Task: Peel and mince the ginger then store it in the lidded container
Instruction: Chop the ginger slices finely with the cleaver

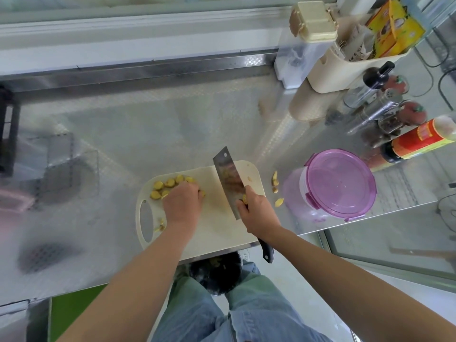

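From my seat, the job looks about halfway on the steel counter [123, 134]. The cutting board [217, 228] lies at the front edge, its handle hole toward the left. Peeling looks finished and slicing well on, but I see no mince yet, so the fine chopping and the storing are both left.

The purple lidded container [340, 183] stands just beside the board's right end with its lid on (through the tinted lid I make out nothing inside, so I judge it empty). At the far right corner a cream bin [340, 67] holds paper packets and a yellow box [392, 28].

My right hand [256, 211] is wrapped round the cleaver [228, 176] where handle meets blade, and the blade slants over the board's right half. My left hand [182, 201] rests knuckles-up on the ginger slices [167, 185] at the board's far left corner, fingers bent down onto them; whether it pinches any I cannot tell. Ginger scraps [275, 183] lie on the counter between board and container.
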